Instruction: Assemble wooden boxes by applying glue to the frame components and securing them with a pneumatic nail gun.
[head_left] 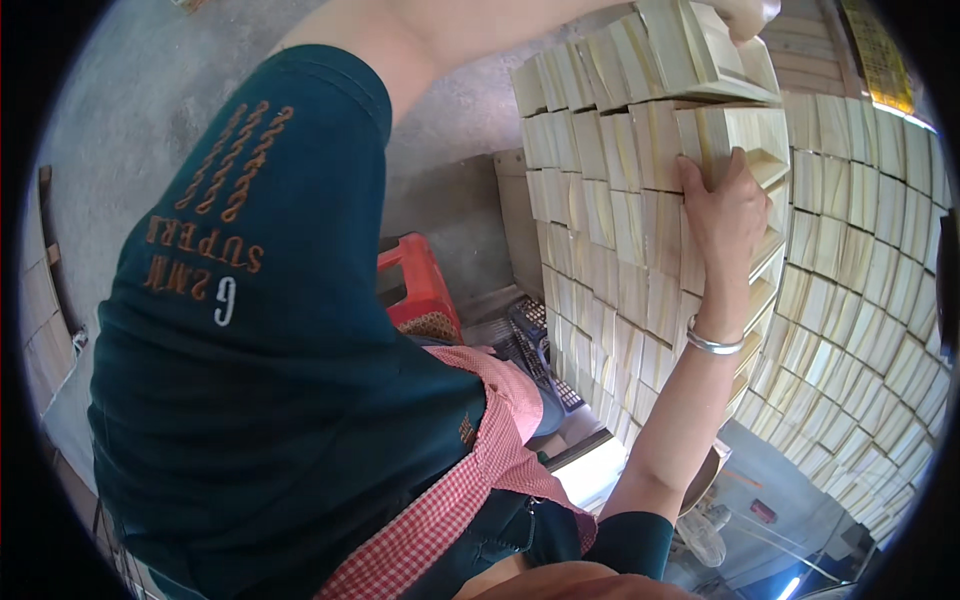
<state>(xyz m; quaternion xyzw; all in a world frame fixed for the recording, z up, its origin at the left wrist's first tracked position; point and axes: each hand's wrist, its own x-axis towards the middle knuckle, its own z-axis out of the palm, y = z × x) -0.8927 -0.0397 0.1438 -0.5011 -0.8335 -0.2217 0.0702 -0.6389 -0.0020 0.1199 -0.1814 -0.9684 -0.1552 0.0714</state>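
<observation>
A pale, open-sided wooden box (754, 128) sat at the frame's upper right, its edge apparently pinched between the right hand's (732, 205) thumb and fingers. The left hand (748, 16), cropped by the top edge, met an upper box (690, 50); its grip couldn't be told. Uneven force could have toppled the seemingly loose stack (615, 270).

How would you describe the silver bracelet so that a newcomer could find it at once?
Find the tall stack of pale wooden pieces right of centre. Near its top, the right hand grips one piece. Just below that hand sits the silver bracelet, a smooth, shiny ring, standing out from the duller, straight-edged wooden pieces beside it.
</observation>
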